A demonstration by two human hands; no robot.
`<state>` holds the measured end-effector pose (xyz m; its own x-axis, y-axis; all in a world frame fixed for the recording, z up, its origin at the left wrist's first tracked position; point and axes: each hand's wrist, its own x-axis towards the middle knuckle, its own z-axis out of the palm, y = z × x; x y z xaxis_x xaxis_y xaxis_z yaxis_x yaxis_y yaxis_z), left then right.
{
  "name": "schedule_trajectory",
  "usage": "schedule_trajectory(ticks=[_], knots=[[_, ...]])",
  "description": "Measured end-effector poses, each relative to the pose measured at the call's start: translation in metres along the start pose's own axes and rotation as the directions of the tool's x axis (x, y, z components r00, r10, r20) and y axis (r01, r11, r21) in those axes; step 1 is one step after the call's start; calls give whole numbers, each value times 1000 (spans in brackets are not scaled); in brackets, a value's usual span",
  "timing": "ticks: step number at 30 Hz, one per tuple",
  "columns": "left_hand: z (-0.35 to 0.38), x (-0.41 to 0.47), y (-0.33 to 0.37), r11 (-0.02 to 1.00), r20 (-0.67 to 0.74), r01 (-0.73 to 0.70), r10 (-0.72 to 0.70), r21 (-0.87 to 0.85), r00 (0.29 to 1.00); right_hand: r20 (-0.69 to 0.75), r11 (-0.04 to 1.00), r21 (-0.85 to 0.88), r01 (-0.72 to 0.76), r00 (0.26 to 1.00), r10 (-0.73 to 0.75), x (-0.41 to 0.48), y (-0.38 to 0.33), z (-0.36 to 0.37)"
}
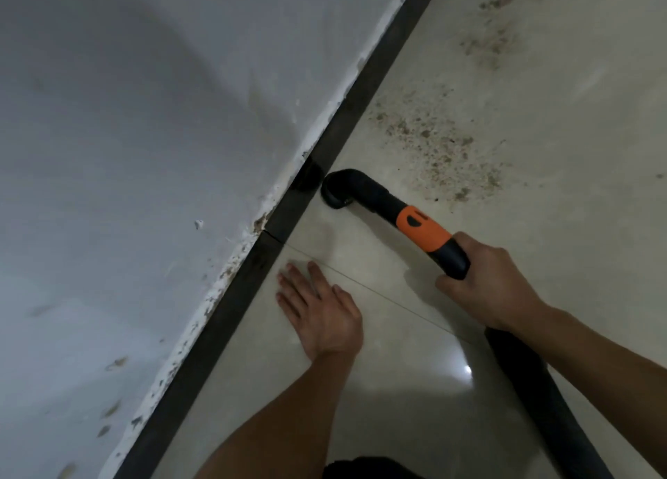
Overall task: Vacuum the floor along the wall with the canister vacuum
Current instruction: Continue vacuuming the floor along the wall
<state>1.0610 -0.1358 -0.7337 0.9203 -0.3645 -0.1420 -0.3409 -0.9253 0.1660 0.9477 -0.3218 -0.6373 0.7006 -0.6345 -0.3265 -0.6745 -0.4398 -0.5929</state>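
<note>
My right hand (494, 283) grips the black and orange vacuum wand (422, 231) near its rear end. The wand's bent black nozzle (341, 189) points down onto the beige floor tile right beside the dark skirting strip (288, 218) at the foot of the white wall (144, 153). A black hose (541, 395) runs from the wand back past my right wrist to the lower right. My left hand (317, 305) lies flat on the tile with its fingers straight, close to the skirting and a short way behind the nozzle. The canister itself is out of sight.
Brown dust and crumbs (433, 142) are scattered over the tile beyond the nozzle, with a second dirty patch (498, 27) farther along the wall. The wall's lower edge has chipped paint. A thin tile joint (379, 290) runs between my hands.
</note>
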Motion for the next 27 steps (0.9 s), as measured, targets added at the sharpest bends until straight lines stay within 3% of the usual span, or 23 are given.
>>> schedule_trajectory(ticks=[5,10,20,27], knots=[[-1,-2,-1,1000,11,16,-17,24,1000,-60,997,14,-74,995,75,-8,29,-27],[-5,-3,3,999,-12,34,-34,-12,999,44,999,8,-42,998,41,-32,37,-28],[-8,-4,1,1000,54,-15,14,11,998,40,998,-22,-51,998,52,-108,89,-46],[-7,-5,48,975,37,-220,221,-28,975,-63,981,77,-180,981,185,-173,148,-58]])
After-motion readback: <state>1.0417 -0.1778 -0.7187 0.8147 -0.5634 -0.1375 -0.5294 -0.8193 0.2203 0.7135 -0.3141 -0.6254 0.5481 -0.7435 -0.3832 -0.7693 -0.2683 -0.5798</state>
